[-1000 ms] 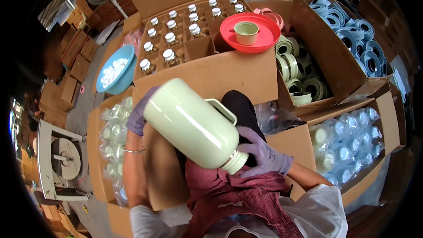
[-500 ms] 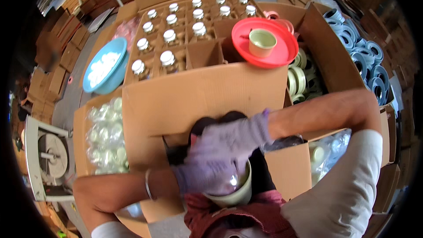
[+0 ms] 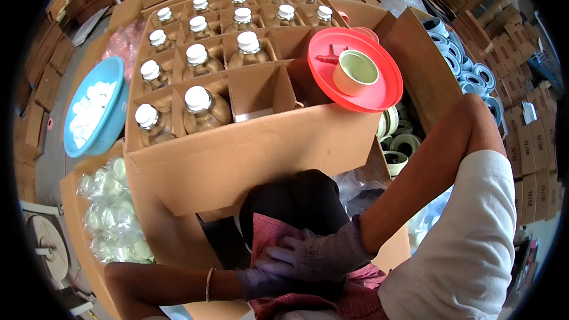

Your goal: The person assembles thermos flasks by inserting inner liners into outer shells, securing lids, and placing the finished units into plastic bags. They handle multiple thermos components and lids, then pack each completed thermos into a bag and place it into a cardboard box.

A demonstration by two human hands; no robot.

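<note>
Both of my gloved hands are close together, low over my lap. My right hand (image 3: pixel 317 256) lies across my left hand (image 3: pixel 264 282), its fingers bent over it; anything under them is hidden. My left hand's fingers are covered by the right hand. Red checked cloth (image 3: pixel 269 234) shows beside them, over dark trousers (image 3: pixel 290 198). Ahead stands a cardboard divider box (image 3: pixel 255 145) holding several clear bottles (image 3: pixel 207 112) with white caps. On its right corner rests a red plate (image 3: pixel 379 96) with a pale green cup (image 3: pixel 355 74) and small red pieces (image 3: pixel 329 57).
A blue basin (image 3: pixel 115 124) of white caps sits at the left. Below it, a carton holds bagged pale green parts (image 3: pixel 112 216). To the right, a carton holds pale green rings (image 3: pixel 406 144), with blue rings (image 3: pixel 474 77) beyond. Stacked cartons (image 3: pixel 527 148) stand farther right.
My hands have come lower, nearer my body. The pale green cup with something clear in it, seen beneath them before, is out of sight. The view has shifted, showing the bottles closer.
</note>
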